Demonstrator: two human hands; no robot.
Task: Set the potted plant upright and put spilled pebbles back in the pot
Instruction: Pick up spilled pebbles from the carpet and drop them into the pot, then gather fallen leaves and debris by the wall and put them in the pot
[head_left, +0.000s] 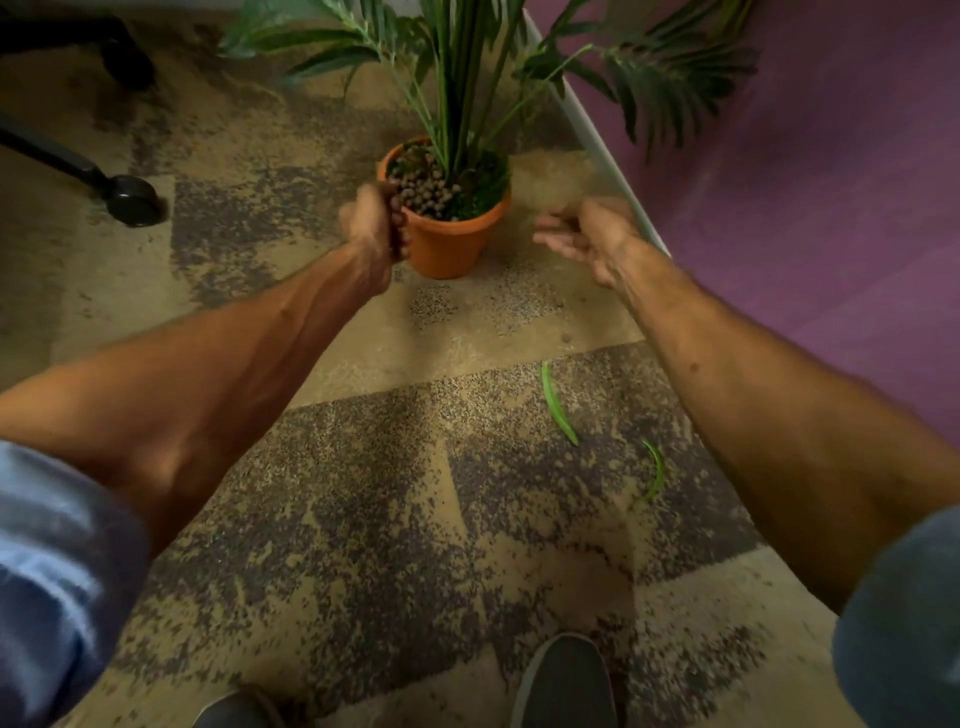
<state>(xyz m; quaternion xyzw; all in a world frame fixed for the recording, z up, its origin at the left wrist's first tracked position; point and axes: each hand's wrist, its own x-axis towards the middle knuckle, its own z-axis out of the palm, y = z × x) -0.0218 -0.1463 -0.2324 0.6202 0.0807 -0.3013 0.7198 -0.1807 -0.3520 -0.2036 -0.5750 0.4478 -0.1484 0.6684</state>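
The pot (451, 236) stands upright on the carpet (363, 493), brown pebbles (423, 191) heaped inside around the palm (457, 78) stems. The left hand (375, 222) is closed over the pot's left rim. The right hand (584, 236) hangs loosely spread to the pot's right, not touching it. Two green leaves (558, 404) lie on the carpet nearer the viewer than the pot.

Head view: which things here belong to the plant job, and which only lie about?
For the job: orange pot, palm plant, pebbles, left hand on the rim, right hand.

Lying about: chair caster, two fallen green leaves, shoe.
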